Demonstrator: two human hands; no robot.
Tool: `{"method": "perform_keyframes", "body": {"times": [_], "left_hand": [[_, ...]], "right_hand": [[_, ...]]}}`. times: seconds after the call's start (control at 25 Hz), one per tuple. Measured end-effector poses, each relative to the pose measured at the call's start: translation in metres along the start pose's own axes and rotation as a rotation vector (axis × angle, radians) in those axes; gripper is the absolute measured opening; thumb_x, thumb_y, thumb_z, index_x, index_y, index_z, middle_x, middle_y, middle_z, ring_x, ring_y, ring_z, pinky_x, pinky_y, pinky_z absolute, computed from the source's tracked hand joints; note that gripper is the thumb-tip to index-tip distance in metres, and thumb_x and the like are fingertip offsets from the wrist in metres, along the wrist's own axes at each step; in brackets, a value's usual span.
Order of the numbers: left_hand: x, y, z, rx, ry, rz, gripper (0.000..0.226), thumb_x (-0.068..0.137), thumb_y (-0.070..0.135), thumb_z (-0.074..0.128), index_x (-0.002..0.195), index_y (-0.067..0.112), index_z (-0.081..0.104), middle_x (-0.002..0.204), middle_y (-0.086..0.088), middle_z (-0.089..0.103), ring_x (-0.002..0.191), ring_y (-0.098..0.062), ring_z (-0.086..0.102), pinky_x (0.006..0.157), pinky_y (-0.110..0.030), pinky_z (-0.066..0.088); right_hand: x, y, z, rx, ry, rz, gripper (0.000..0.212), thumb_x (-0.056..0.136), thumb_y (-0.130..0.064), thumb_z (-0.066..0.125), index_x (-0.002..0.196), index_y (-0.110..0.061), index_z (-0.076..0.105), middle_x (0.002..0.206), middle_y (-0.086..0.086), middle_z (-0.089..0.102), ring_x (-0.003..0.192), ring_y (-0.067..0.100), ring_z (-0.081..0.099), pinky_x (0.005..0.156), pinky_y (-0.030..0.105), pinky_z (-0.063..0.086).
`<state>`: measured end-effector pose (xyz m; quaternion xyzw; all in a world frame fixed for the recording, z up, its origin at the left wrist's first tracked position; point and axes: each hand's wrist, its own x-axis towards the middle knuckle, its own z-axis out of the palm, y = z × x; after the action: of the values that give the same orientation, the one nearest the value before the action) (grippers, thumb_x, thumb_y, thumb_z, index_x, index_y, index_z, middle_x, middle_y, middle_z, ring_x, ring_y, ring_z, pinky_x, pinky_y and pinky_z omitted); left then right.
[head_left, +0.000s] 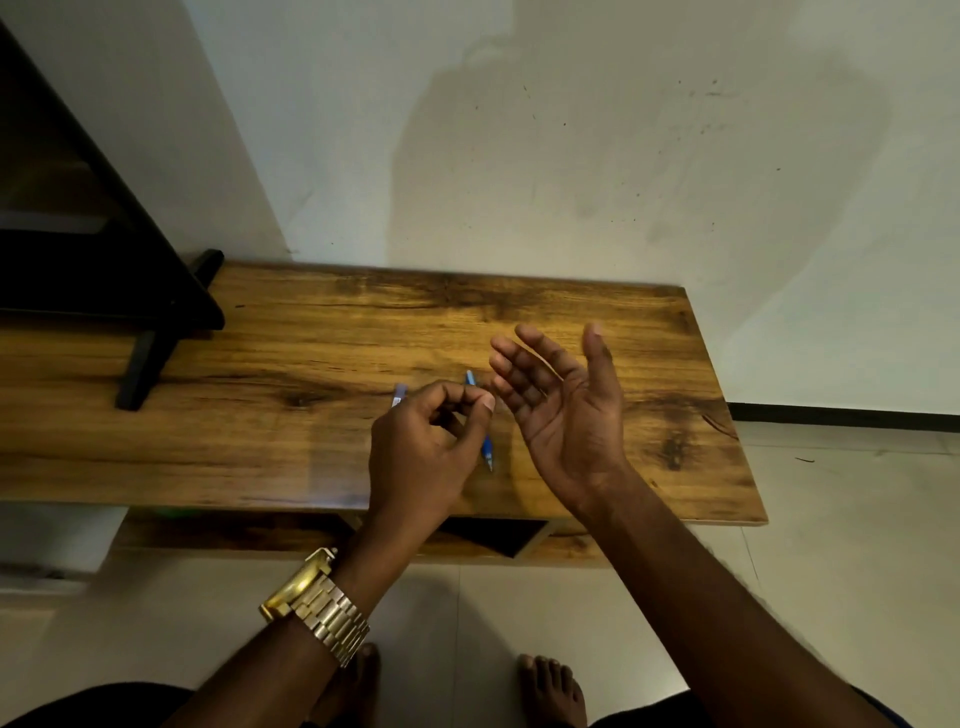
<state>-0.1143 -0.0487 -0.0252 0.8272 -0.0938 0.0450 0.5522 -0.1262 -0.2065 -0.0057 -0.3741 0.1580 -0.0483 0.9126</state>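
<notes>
A blue pen (487, 453) lies slanted on the wooden table (291, 364), its middle hidden behind my left thumb. A paler blue pen end (399, 396) pokes out past my left knuckles. My left hand (423, 447) hovers over both with curled fingers and the thumb meeting the fingertips. Whether it pinches either pen is hidden. My right hand (563, 410) is held palm up just right of the pens, its fingers spread and straight, with nothing in it.
A black stand (150, 312) occupies the table's back left corner. The table stands against a white wall (571, 156), and a lower shelf (498, 535) shows under its front edge. My bare feet (550, 686) rest on pale floor tiles.
</notes>
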Motion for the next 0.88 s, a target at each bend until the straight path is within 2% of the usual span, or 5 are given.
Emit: {"method": "perform_keyframes", "body": {"times": [0.12, 0.24, 0.64, 0.76, 0.88], "left_hand": [[0.004, 0.0, -0.004, -0.102, 0.03, -0.076, 0.008, 0.098, 0.033, 0.077, 0.103, 0.027, 0.079, 0.091, 0.014, 0.078, 0.087, -0.004, 0.07, 0.073, -0.012, 0.053], [0.005, 0.001, -0.005, -0.062, 0.027, -0.067, 0.014, 0.097, 0.033, 0.076, 0.106, 0.023, 0.08, 0.092, 0.013, 0.078, 0.087, -0.006, 0.07, 0.073, -0.015, 0.055], [0.01, -0.017, -0.002, 0.067, -0.084, -0.063, 0.012, 0.099, 0.048, 0.071, 0.101, 0.037, 0.074, 0.091, 0.025, 0.073, 0.094, 0.009, 0.069, 0.074, -0.008, 0.053], [0.01, -0.029, 0.004, 0.305, -0.203, -0.058, 0.015, 0.094, 0.042, 0.079, 0.092, 0.041, 0.065, 0.086, 0.024, 0.066, 0.086, 0.004, 0.069, 0.077, -0.018, 0.059], [0.008, -0.029, 0.01, 0.519, -0.218, -0.105, 0.04, 0.09, 0.071, 0.068, 0.08, 0.034, 0.063, 0.074, 0.014, 0.065, 0.071, -0.001, 0.064, 0.065, -0.031, 0.061]], "right_hand": [[0.002, 0.0, -0.002, -0.264, 0.029, -0.078, 0.044, 0.09, -0.035, 0.075, 0.117, 0.0, 0.077, 0.091, 0.008, 0.074, 0.079, 0.016, 0.064, 0.074, 0.028, 0.056], [-0.001, 0.007, 0.0, -0.409, -0.031, -0.089, 0.007, 0.095, -0.012, 0.077, 0.093, -0.01, 0.084, 0.076, 0.002, 0.073, 0.065, 0.011, 0.061, 0.065, 0.026, 0.054], [0.004, -0.003, -0.005, -0.358, 0.067, -0.082, 0.008, 0.096, -0.004, 0.077, 0.092, -0.011, 0.08, 0.077, 0.0, 0.072, 0.069, 0.013, 0.061, 0.068, 0.029, 0.054], [0.007, -0.016, -0.01, -0.19, 0.123, -0.058, 0.008, 0.096, -0.004, 0.077, 0.093, -0.011, 0.079, 0.076, -0.001, 0.068, 0.068, 0.01, 0.062, 0.063, 0.024, 0.057], [0.007, -0.018, -0.011, -0.143, 0.156, -0.053, 0.008, 0.095, -0.004, 0.077, 0.091, -0.011, 0.08, 0.077, 0.001, 0.069, 0.067, 0.01, 0.062, 0.061, 0.023, 0.058]]}}
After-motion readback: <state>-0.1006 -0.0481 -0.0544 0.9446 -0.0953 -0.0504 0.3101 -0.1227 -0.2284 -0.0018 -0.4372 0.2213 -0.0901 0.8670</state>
